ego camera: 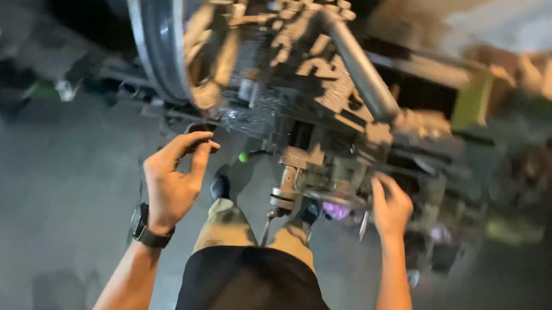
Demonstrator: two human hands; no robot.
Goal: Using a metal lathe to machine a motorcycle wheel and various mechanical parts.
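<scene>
**Both hands in at the front of an old belt-wheel machine**

Looking straight down here. The person stands right up against a grimy metal machine (307, 111), so both arms reach it without leaning.

The left hand (176, 176) is raised near the big dark wheel (160, 29), thumb and fingers curled toward each other as if pinching something small. The shot is too blurry to say whether anything sits in that grip, so I can't tell. There's a dark watch (145, 227) on that wrist, and a little green knob (243, 157) sits just right of the fingertips, apart from them.

The right hand (391, 210) is up against the lower front of the machine, fingers bent onto the metal parts there. Whether it's clamped on a piece or only resting, I can't tell. A purple bit (335, 210) shows just left of it.

A thick grey bar (362, 65) slants over the top. Grey floor (35, 206) below.
</scene>
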